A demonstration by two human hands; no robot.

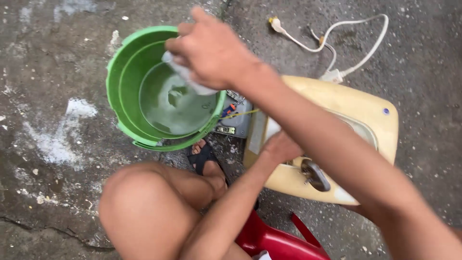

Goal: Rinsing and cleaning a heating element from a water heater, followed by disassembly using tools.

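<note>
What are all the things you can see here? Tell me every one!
bucket: one, green, on the ground at upper left, with water inside
cloth: one, whitish, over the bucket, gripped by the right hand
appliance casing: one, cream yellow, on the ground at right, metal part on its front
cord with plug: one, white, on the ground behind the casing
stool: one, red, bottom centre
ground: grey concrete, pale stains
sandal: one, black, on a foot below the bucket
knee: one, bare, bottom left
left hand: one, on the casing's left edge
right hand: one, above the bucket
</note>
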